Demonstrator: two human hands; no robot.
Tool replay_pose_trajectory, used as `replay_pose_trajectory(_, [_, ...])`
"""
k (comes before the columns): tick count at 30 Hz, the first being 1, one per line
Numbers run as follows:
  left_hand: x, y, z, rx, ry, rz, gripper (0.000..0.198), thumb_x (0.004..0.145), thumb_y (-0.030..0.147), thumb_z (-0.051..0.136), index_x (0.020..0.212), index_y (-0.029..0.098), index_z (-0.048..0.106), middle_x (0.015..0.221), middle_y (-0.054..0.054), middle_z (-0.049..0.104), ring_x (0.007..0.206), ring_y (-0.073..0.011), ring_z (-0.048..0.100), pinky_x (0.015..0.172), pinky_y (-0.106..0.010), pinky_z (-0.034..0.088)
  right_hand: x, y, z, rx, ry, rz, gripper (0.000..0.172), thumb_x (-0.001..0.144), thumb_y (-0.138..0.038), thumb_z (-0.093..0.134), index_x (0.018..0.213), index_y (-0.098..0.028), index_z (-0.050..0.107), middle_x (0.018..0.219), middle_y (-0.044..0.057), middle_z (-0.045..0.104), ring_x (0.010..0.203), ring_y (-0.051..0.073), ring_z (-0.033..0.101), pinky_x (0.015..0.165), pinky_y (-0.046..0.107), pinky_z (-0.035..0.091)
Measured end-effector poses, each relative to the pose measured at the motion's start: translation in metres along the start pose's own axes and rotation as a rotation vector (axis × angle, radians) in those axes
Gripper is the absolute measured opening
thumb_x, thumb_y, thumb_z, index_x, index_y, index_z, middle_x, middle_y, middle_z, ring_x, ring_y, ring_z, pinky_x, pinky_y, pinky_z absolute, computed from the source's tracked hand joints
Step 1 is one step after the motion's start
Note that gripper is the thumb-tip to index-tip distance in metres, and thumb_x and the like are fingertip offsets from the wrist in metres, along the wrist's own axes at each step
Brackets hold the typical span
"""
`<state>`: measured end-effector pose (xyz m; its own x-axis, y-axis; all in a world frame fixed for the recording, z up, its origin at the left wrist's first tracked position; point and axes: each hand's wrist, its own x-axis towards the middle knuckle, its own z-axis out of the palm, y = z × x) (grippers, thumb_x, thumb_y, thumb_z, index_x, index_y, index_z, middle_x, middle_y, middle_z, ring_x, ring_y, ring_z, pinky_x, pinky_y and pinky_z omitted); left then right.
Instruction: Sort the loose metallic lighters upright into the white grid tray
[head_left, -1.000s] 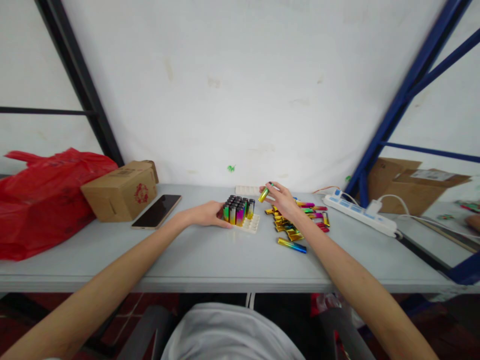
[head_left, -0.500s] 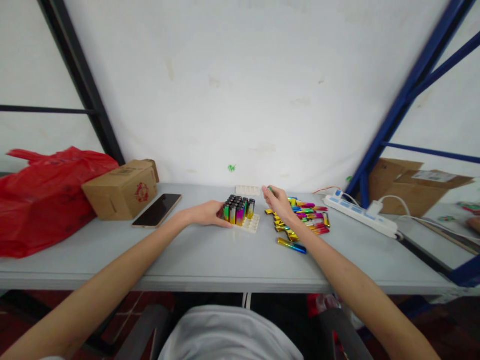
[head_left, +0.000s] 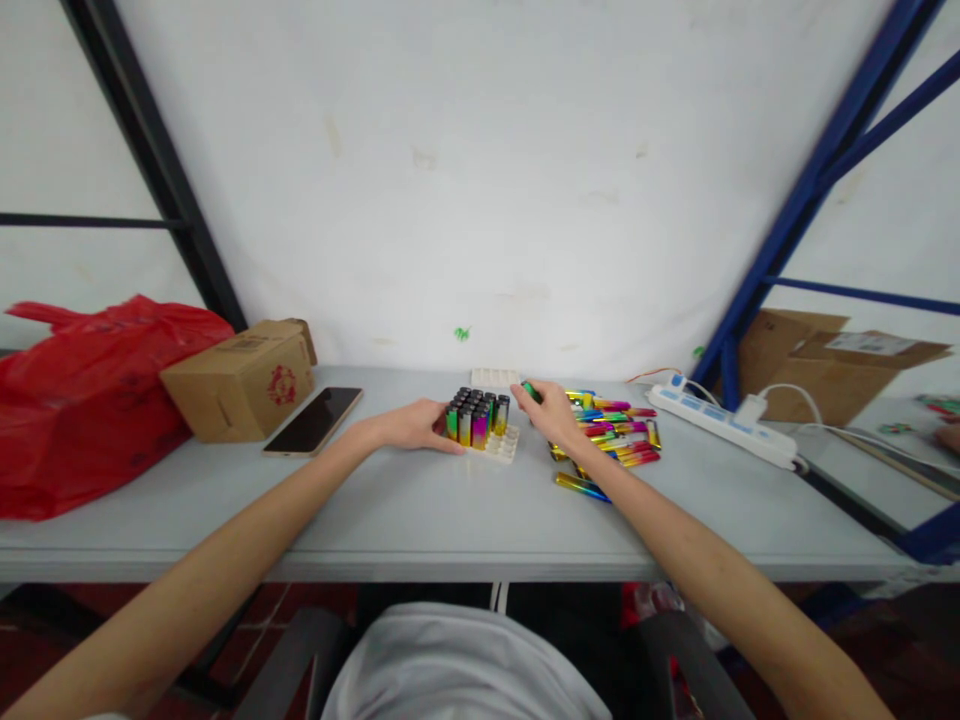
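Note:
A white slotted tray [head_left: 504, 447] sits mid-table with several rainbow-coloured cylinders [head_left: 472, 418] standing upright in it. My left hand [head_left: 413, 425] rests against the tray's left side, fingers curled onto it. My right hand [head_left: 550, 412] is just right of the tray, fingers closed on one cylinder [head_left: 531, 391] whose green end shows. A loose pile of the same cylinders [head_left: 611, 428] lies flat to the right of that hand.
A dark phone [head_left: 313, 421], a small cardboard box [head_left: 241, 380] and a red plastic bag [head_left: 90, 395] lie at the left. A white power strip [head_left: 712, 422] with cables runs at the right. A second white tray [head_left: 493, 378] lies by the wall. Another person's hand [head_left: 951, 436] shows far right.
My right hand has come down and to the left with the cylinder, from above the pile to beside the tray's right edge. The left hand has stayed on the tray.

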<state>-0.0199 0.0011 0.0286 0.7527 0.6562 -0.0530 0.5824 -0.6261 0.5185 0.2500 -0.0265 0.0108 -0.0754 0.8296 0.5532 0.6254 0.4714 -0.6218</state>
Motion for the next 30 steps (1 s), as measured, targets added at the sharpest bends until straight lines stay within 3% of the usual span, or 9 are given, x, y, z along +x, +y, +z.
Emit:
replay_pose_trajectory(4, [-0.001, 0.003, -0.001, 0.004, -0.003, -0.006, 0.057, 0.079, 0.056, 0.074, 0.119, 0.016, 0.068, 0.106, -0.004, 0.075, 0.092, -0.0212, 0.066, 0.077, -0.023, 0.049, -0.002, -0.001, 0.000, -0.032, 0.015, -0.039, 0.051, 0.093, -0.056, 0.047, 0.059, -0.019, 0.052, 0.053, -0.002, 0.046, 0.057, 0.013, 0.044, 0.059, 0.027, 0.029])
replay_pose_trajectory(12, [-0.001, 0.001, 0.000, -0.011, -0.002, -0.017, 0.054, 0.079, 0.055, 0.076, 0.115, 0.017, 0.069, 0.100, -0.003, 0.075, 0.086, -0.0202, 0.066, 0.075, -0.023, 0.048, 0.000, 0.006, 0.003, -0.077, 0.007, -0.045, 0.032, 0.087, -0.036, 0.048, 0.059, -0.020, 0.047, 0.054, -0.003, 0.044, 0.057, 0.013, 0.044, 0.060, 0.028, 0.027])
replay_pose_trajectory(16, [0.001, -0.001, 0.000, -0.012, -0.001, -0.013, 0.053, 0.079, 0.055, 0.075, 0.115, 0.016, 0.069, 0.098, -0.003, 0.075, 0.085, -0.0198, 0.065, 0.073, -0.023, 0.048, -0.001, 0.002, 0.001, -0.088, 0.022, -0.062, 0.037, 0.094, -0.044, 0.048, 0.066, -0.020, 0.051, 0.059, -0.003, 0.049, 0.060, 0.013, 0.046, 0.062, 0.027, 0.030])
replay_pose_trajectory(22, [0.001, -0.001, 0.000, 0.013, 0.000, 0.007, 0.054, 0.079, 0.057, 0.074, 0.114, 0.016, 0.070, 0.094, -0.002, 0.074, 0.084, -0.0197, 0.065, 0.074, -0.023, 0.047, -0.005, -0.009, -0.007, -0.011, -0.058, -0.146, 0.034, 0.104, -0.049, 0.040, 0.097, -0.021, 0.057, 0.067, -0.003, 0.056, 0.064, 0.014, 0.053, 0.065, 0.025, 0.037])
replay_pose_trajectory(27, [0.001, -0.004, 0.001, 0.022, 0.010, 0.019, 0.056, 0.079, 0.059, 0.073, 0.115, 0.016, 0.069, 0.094, -0.002, 0.073, 0.083, -0.0194, 0.064, 0.071, -0.023, 0.046, -0.006, -0.016, -0.011, -0.024, -0.059, -0.291, 0.038, 0.102, -0.050, 0.047, 0.092, -0.019, 0.064, 0.083, 0.005, 0.064, 0.075, 0.016, 0.058, 0.068, 0.026, 0.043])
replay_pose_trajectory(30, [0.002, -0.005, 0.001, 0.047, 0.017, 0.020, 0.056, 0.079, 0.060, 0.073, 0.114, 0.016, 0.069, 0.092, -0.002, 0.072, 0.080, -0.0190, 0.063, 0.069, -0.023, 0.045, -0.007, -0.016, -0.010, -0.073, -0.100, -0.317, 0.039, 0.100, -0.052, 0.052, 0.088, -0.018, 0.068, 0.068, 0.001, 0.058, 0.063, 0.014, 0.052, 0.064, 0.026, 0.040])
